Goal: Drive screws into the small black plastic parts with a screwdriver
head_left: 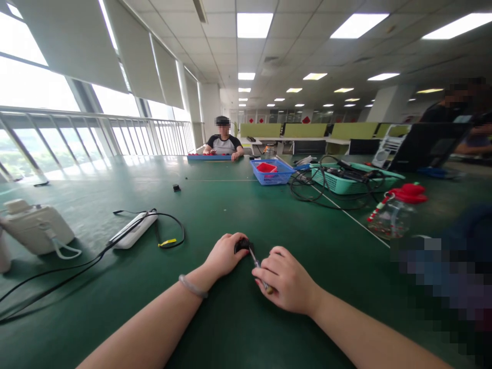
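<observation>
Metal-shafted screwdriver point(256, 262) slants forward-left, tip at the black piece point(241, 246)

We see a bench point(215, 210) with a smooth green top, glossy enough to throw back window light. The small piece point(241, 246) is black and looks like plastic; the screwdriver point(256, 262) beside it has a shiny metal shaft and a translucent, plastic-looking handle. Our bracelet point(192, 287) is smooth, polished and stone-like. We find smooth white plastic on the power strip point(136, 233), and rubbery black sheathing on the cables point(100, 254). The blue basket point(271, 178) and teal basket point(338, 185) are perforated moulded plastic. The bottle point(392, 218) is clear, glass or plastic we cannot tell, under a red lid point(410, 193). The blinds point(92, 46) look matt.
</observation>
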A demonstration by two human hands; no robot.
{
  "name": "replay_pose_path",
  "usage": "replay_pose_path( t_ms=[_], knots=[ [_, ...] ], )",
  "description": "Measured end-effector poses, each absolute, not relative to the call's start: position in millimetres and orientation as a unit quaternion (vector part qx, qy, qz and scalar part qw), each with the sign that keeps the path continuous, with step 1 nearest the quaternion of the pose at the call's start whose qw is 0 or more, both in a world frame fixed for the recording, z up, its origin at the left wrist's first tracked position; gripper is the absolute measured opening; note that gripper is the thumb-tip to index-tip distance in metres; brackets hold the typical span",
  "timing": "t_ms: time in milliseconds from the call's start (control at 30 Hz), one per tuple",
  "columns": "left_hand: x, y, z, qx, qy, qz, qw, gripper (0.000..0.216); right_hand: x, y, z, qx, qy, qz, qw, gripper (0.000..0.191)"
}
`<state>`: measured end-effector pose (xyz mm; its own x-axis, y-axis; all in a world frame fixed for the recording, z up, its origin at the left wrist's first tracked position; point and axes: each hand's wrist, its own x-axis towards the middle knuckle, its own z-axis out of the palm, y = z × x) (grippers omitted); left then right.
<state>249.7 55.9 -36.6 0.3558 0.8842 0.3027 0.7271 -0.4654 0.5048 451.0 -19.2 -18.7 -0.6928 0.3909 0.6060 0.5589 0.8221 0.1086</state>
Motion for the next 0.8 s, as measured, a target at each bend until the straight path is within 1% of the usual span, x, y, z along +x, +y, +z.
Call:
replay_pose_path(
  t_ms=[200, 500, 667, 800],
  knots=[
    [250, 56, -35, 0.811, 0.494, 0.276, 0.146, 0.031, 446, -18, -28, -0.242, -0.916, -0.176, 0.267, 0.015],
    [251, 58, -36, 0.808, 0.491, 0.286, 0.152, 0.032, 425, -17, -33, -0.245, -0.929, -0.208, 0.182, 0.016],
    [251, 57, -34, 0.812, 0.488, 0.281, 0.154, 0.032, 433, -14, -24, -0.226, -0.937, -0.177, 0.200, 0.015],
    [251, 57, -32, 0.811, 0.495, 0.269, 0.157, 0.033, 447, -13, -16, -0.243, -0.925, -0.156, 0.246, 0.015]
  ],
)
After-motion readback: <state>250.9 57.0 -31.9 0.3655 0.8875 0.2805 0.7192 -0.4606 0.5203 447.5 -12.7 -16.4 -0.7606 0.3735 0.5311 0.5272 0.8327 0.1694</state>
